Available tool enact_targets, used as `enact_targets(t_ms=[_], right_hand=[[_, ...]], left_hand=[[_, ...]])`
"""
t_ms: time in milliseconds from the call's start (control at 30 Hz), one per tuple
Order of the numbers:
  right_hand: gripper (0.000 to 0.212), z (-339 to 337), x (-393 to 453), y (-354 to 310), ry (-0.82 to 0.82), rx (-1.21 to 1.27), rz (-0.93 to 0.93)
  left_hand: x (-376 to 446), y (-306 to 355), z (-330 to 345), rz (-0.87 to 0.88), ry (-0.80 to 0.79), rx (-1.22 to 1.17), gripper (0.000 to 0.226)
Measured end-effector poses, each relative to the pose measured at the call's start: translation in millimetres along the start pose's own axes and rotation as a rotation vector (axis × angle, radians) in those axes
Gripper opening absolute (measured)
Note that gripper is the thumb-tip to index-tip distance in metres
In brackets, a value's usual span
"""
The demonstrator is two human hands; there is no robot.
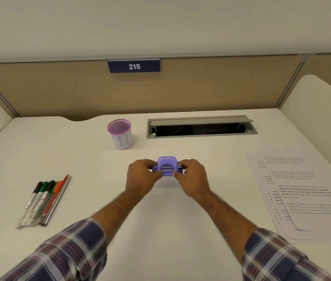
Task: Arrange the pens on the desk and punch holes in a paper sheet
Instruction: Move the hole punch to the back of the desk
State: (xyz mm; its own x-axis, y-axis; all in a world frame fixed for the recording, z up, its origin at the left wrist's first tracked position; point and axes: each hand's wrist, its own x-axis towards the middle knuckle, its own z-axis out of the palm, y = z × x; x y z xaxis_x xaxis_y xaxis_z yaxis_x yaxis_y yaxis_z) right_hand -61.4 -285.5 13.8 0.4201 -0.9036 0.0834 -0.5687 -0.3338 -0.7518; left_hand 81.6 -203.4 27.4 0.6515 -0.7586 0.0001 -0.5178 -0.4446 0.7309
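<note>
The left hand (140,177) and right hand (194,178) grip a purple hole punch (167,166) by its two ends, at the middle of the white worktop (170,230). Markers and pencils (43,201) lie bunched at the near left. A pink mesh pen cup (120,133) stands farther back. Printed paper sheets (300,191) lie stacked on the right.

Purple hole punch (167,166) at counter (160,230) centre, gripped at both ends: left hand (141,177), right hand (193,179). Pens (44,201) bundled side by side at left, tips pointing away. Mesh cup (120,134) upright behind punch, apart from it. Printed paper stack (302,191) at right. Open cable hatch (201,127) near back edge.
</note>
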Motion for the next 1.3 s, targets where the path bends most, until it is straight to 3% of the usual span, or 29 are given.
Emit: enact_targets(t_ms=[533, 933, 1133, 1300], right_hand=[[0.033, 27, 133, 22, -0.039, -0.003, 0.085], [0.033, 50, 164, 31, -0.071, -0.088, 0.123], [0.035, 46, 164, 29, -0.099, -0.107, 0.053], [0.06, 32, 141, 35, -0.094, -0.06, 0.086]], left_hand=[[127, 1, 53, -0.021, 0.005, -0.026, 0.03], [161, -17, 80, -0.038, 0.025, -0.066, 0.032], [159, -20, 78, -0.06, 0.014, -0.082, 0.048], [129, -16, 75, -0.088, 0.021, -0.044, 0.068]])
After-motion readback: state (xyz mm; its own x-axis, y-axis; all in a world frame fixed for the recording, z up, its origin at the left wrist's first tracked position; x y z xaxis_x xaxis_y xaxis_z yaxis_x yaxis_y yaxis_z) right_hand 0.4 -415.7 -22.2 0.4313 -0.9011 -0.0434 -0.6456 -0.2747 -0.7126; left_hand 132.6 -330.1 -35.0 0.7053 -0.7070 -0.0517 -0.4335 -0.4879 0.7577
